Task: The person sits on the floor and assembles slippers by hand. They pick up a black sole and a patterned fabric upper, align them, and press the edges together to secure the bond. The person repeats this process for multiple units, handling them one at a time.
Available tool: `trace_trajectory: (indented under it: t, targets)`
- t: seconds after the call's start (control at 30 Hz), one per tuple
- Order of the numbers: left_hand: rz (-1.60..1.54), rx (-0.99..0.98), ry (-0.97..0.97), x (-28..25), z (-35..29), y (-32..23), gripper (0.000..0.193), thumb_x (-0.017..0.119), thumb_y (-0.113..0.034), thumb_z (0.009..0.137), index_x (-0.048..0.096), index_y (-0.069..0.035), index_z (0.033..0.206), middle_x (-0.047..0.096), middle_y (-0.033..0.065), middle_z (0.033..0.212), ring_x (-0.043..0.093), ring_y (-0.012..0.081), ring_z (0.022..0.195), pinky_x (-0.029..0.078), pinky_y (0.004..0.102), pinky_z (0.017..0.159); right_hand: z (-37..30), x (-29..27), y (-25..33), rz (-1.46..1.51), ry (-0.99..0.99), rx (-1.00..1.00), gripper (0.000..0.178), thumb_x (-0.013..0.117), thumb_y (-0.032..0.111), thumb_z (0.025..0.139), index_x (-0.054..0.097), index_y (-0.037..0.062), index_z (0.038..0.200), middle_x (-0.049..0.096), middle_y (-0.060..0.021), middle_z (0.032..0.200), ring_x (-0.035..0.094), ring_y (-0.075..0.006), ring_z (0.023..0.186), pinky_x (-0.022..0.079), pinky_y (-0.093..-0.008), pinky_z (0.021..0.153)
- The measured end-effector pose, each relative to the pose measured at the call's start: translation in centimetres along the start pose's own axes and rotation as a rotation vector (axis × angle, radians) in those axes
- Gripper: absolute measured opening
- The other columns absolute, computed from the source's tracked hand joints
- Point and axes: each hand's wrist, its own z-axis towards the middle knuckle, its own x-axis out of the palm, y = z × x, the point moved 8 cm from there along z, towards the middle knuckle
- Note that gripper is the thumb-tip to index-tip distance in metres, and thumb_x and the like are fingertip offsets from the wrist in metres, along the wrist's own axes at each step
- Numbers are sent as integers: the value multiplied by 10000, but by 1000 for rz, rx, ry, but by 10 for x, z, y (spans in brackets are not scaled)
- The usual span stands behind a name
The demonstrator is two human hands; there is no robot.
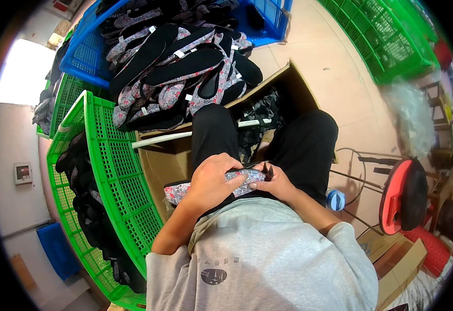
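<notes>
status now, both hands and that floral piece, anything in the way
Left hand closed on floral slipper. Right hand touching its right end. Only the hands cover it; nothing else in the way.

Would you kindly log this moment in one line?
left hand: holding floral slipper; right hand: holding slipper's right end; nearby: slipper pile, green basket

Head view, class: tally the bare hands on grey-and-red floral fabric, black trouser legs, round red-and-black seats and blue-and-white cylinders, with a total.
Bare hands (left hand, right hand) on grey-and-red floral fabric: 2
Black trouser legs: 2
Round red-and-black seat: 1
Blue-and-white cylinder: 1
Total: 6
</notes>
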Motion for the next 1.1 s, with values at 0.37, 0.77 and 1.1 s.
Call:
trace_trajectory:
  t: [0.37,0.77,1.1]
  targets:
    - [-117,-66,-70,5,9,17,89,685,-111,853,670,-26,834,598,81,789,592,231,746,459,330,662,2,-2,5,-106,107,1,351,799,47,825,616,33,1124,660,20,1018,577,-37,916,488,-222,844]
    - [-246,-64,-130,7,9,29,85,658,-79,890,614,-14,859,564,74,778,542,175,681,433,300,625,9,-7,48,-404,248,-65,518,498,467,1024,481,37,1312,572,-38,935,534,-112,781,470,-270,743]
    - [-314,-15,-145,10,12,29,82,637,-62,914,595,-7,869,561,59,772,512,140,666,424,287,607,13,3,69,-628,347,-94,359,546,303,1026,555,18,1243,637,-80,1105,587,-162,1000,475,-311,896]
